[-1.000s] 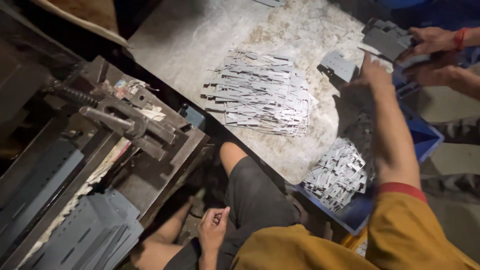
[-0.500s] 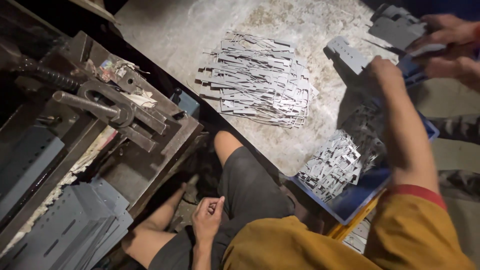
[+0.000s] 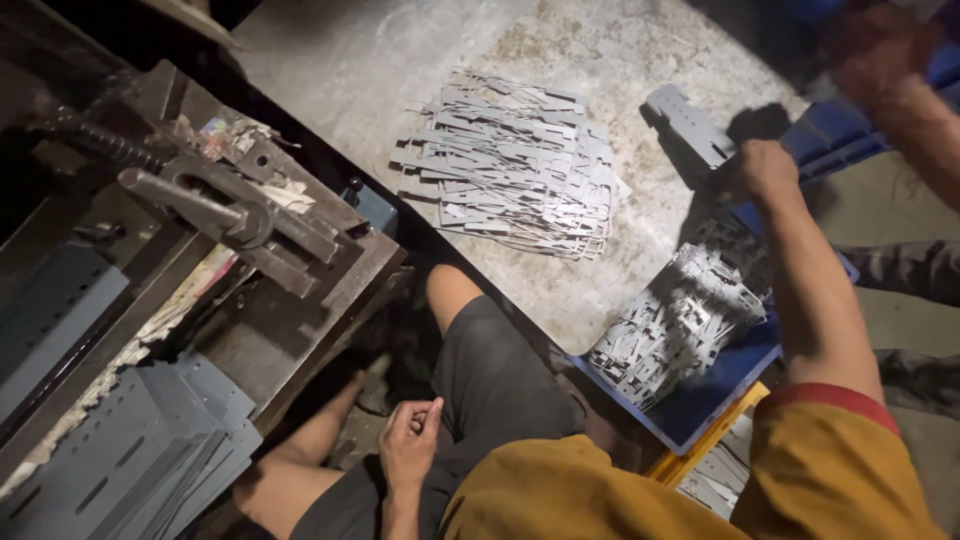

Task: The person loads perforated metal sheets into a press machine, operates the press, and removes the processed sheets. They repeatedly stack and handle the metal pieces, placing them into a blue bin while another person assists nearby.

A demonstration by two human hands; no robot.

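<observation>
The right hand (image 3: 765, 168) is closed around one end of a small stack of flat grey metal plates (image 3: 692, 122), held just above the far right part of the concrete floor slab (image 3: 380, 70). The plates are oblong and pale grey with notched edges; how many make up the stack cannot be told. The left hand (image 3: 408, 443) rests on the person's lap, fingers curled loosely inward, empty as far as can be seen.

Two heaps of thin stamped metal pieces are visible. One heap of stamped strips (image 3: 510, 165) lies spread near the middle of the slab, well apart from the held plates. The second heap of stamped pieces (image 3: 680, 320) fills a blue crate (image 3: 715, 390) at the slab's right edge, directly beneath the right forearm. A yellow crate (image 3: 705, 445) sits just beside the blue one, towards the person.

Left of the slab stands one dark steel press (image 3: 230, 215) with a lever arm and a coiled spring. Below it, at the lower left, lies a stack of grey punched sheets (image 3: 130, 460).

One other person's arm (image 3: 895, 90), blurred, reaches in at the upper right corner, near the held plates; whether it touches them cannot be told.
</observation>
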